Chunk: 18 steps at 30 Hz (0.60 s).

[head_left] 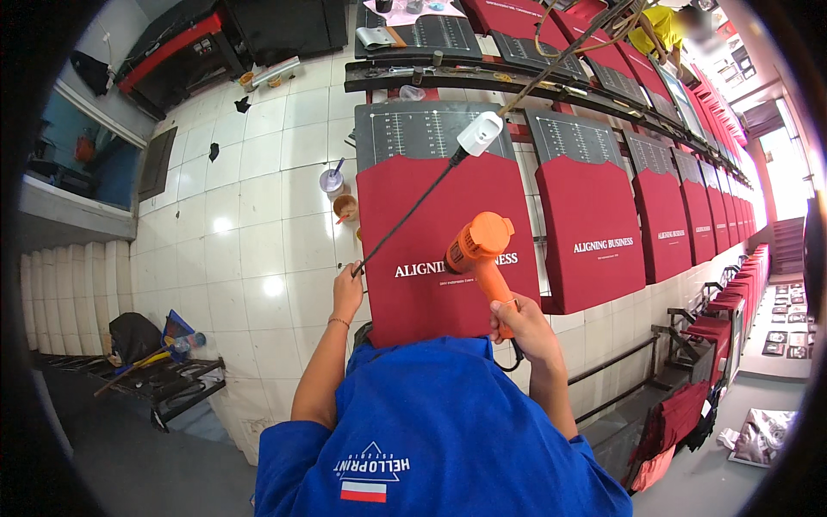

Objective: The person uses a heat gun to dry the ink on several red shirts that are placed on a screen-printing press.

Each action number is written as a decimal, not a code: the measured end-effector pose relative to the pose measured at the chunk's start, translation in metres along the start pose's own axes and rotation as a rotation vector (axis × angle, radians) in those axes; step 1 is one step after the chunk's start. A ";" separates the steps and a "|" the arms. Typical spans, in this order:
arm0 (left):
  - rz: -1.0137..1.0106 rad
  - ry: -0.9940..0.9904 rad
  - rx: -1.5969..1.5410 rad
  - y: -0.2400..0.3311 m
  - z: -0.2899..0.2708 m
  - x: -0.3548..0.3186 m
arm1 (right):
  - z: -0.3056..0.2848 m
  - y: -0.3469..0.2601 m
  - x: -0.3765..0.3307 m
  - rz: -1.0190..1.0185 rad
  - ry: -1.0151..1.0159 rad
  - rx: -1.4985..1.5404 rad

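My right hand (pixel 527 327) is wrapped round the handle of an orange heat gun (pixel 487 237). Its dark nozzle hangs over the white printed lettering on a maroon shirt (pixel 439 314). That shirt is stretched over a dark grey ruled board (pixel 413 125) in front of me. At the shirt's left edge, my left hand (pixel 348 291) is closed on a black power cord (pixel 401 222). From there the cord slants up to a white socket block (pixel 480 133), which hangs over the board's top. A short piece of cord loops below the gun's handle.
More maroon shirts (pixel 590 224) on boards run in a row to the right. A dark rail (pixel 457 76) crosses behind. Small tubs, one purple-white (pixel 331 181) and one brown (pixel 345 208), stand left of my board. A person in yellow (pixel 659 30) is at the far right.
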State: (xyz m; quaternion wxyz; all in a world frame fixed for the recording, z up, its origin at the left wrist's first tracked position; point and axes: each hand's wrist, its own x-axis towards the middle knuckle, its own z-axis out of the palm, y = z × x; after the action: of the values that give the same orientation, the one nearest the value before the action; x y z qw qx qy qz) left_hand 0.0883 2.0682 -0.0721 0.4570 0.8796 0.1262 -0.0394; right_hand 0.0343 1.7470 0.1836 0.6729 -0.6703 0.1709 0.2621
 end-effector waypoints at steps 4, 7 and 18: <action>-0.091 -0.006 -0.038 -0.010 -0.006 -0.003 | 0.002 -0.007 -0.001 0.029 -0.023 -0.001; -0.117 0.006 -0.030 -0.026 -0.012 -0.009 | 0.006 -0.004 0.000 0.030 -0.012 -0.005; -0.089 -0.046 0.127 -0.075 -0.054 -0.044 | 0.010 -0.007 0.004 0.029 -0.066 -0.035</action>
State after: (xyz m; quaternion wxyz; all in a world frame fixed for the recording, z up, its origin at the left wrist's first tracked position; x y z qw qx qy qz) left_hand 0.0236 2.1453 -0.0918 0.4008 0.8992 0.1520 -0.0877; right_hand 0.0404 1.7577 0.1879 0.6624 -0.6705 0.1534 0.2968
